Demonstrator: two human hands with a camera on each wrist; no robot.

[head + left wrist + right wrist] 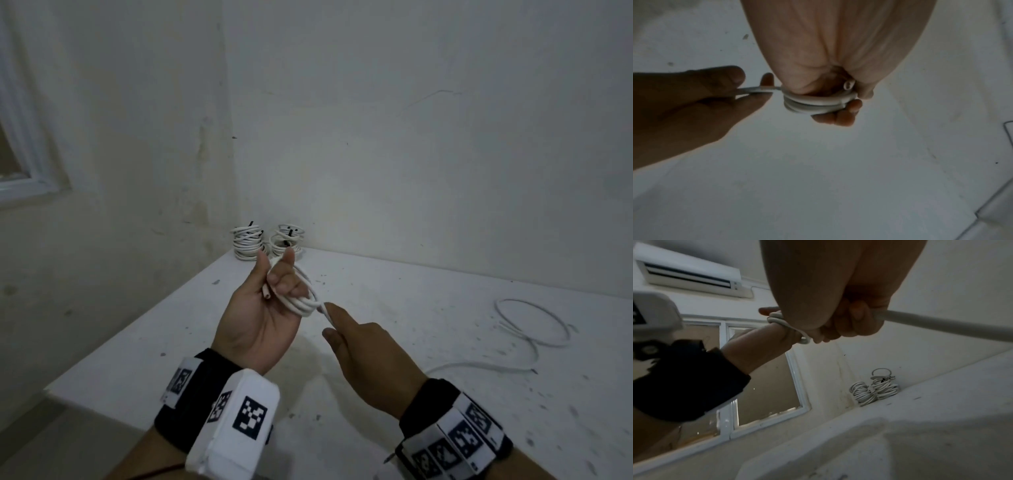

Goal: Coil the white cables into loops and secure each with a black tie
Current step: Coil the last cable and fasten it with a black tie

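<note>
While left hand [257,322] grips cable coil [303,303] | right hand [366,356] pinches strand [324,311] | air conditioner [688,272]: right wrist only
</note>
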